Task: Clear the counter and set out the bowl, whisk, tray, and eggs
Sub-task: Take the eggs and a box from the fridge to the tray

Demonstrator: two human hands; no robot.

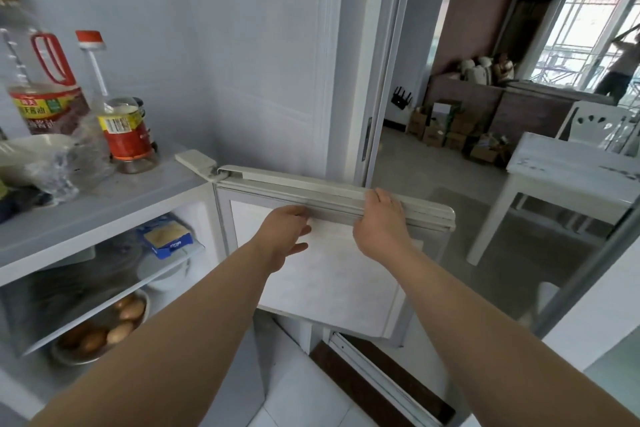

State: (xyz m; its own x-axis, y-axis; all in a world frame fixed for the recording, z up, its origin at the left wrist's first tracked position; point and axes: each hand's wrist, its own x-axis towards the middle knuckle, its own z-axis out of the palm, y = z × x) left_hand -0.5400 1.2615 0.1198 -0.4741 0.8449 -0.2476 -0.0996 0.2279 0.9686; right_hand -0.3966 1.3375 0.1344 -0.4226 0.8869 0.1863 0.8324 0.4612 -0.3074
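A small white fridge stands open below me, its door (332,267) swung out to the right. My right hand (381,222) grips the door's top edge, fingers curled over it. My left hand (284,236) hovers with relaxed fingers against the door's inner face, just under the top edge, holding nothing. Inside, on the lower shelf at the left, a metal bowl (69,359) holds several brown eggs (119,333). No whisk or tray is in view.
A blue box (166,239) lies on the fridge's upper shelf. On the fridge top (114,198) stand a soy sauce jug (41,87), a red-labelled bottle (121,121) and a plastic bag. A doorway on the right leads to a room with a white table (571,166).
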